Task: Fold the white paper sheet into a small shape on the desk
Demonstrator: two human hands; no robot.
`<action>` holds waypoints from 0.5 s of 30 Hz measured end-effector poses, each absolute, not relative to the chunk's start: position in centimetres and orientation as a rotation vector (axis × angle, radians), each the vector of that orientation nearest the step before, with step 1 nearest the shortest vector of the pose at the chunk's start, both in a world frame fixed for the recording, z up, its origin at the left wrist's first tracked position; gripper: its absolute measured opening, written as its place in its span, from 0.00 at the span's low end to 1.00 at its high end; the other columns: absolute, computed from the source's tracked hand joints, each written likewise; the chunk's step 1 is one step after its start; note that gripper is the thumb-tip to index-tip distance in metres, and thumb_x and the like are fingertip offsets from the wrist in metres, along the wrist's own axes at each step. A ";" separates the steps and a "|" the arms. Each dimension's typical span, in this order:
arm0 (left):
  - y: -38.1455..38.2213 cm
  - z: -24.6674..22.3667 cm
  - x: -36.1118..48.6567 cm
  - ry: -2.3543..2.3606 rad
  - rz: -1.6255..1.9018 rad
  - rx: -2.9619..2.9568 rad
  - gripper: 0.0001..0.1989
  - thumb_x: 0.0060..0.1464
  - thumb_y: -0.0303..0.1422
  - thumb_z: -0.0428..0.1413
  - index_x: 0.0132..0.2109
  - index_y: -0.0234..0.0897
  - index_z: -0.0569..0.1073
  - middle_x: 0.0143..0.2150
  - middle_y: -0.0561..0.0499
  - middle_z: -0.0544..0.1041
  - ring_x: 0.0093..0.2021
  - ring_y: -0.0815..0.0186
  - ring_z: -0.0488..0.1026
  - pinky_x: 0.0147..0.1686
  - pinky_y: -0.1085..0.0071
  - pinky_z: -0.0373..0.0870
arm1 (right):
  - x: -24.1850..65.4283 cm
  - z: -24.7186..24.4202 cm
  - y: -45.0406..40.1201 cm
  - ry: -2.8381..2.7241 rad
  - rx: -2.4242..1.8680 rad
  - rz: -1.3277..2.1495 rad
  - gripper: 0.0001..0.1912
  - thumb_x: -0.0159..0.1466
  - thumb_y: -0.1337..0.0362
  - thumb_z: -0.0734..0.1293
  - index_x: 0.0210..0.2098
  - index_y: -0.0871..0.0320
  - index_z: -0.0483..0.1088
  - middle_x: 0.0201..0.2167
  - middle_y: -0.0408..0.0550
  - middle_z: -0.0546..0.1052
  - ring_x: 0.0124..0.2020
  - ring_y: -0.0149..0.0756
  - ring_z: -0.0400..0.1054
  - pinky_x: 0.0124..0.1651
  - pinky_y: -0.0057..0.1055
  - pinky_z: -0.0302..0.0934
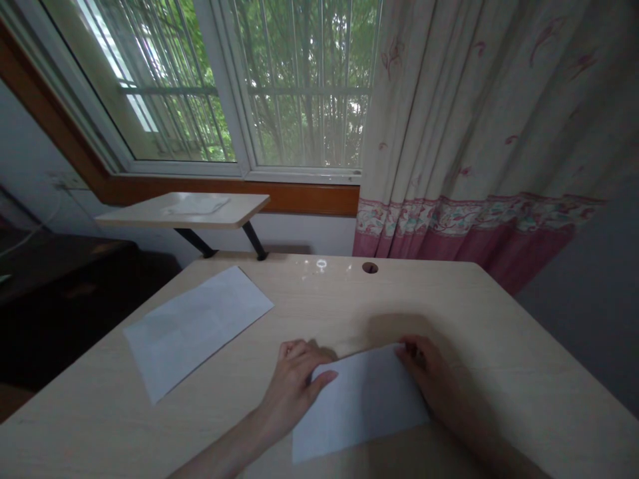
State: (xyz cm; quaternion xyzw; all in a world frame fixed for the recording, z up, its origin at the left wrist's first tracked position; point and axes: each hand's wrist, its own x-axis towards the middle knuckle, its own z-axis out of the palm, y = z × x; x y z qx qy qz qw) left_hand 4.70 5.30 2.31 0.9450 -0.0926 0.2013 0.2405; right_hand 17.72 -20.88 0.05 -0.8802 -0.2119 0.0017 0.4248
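A white sheet of paper lies near the front of the desk between my hands. At its upper left corner, my left hand is closed on the edge, the thumb on top and the fingers behind. My right hand pinches the upper right corner between thumb and fingers. Whether the sheet is folded in layers I cannot tell. Farther left on the desk lies another white paper, flat and showing faint creases, apart from both hands.
The pale wooden desk has a round cable hole near its back edge. A small raised shelf on black legs stands at the back left, with a white item on it. Behind are a barred window and a patterned curtain.
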 end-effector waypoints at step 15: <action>2.7 3.4 4.0 -0.415 0.179 2.506 0.10 0.61 0.30 0.57 0.50 0.42 0.70 0.52 0.47 0.69 0.54 0.57 0.66 0.53 0.60 0.66 | 17.1 -0.4 -20.5 -0.719 -2.311 -0.438 0.11 0.64 0.66 0.59 0.45 0.55 0.66 0.44 0.54 0.73 0.47 0.49 0.65 0.51 0.50 0.56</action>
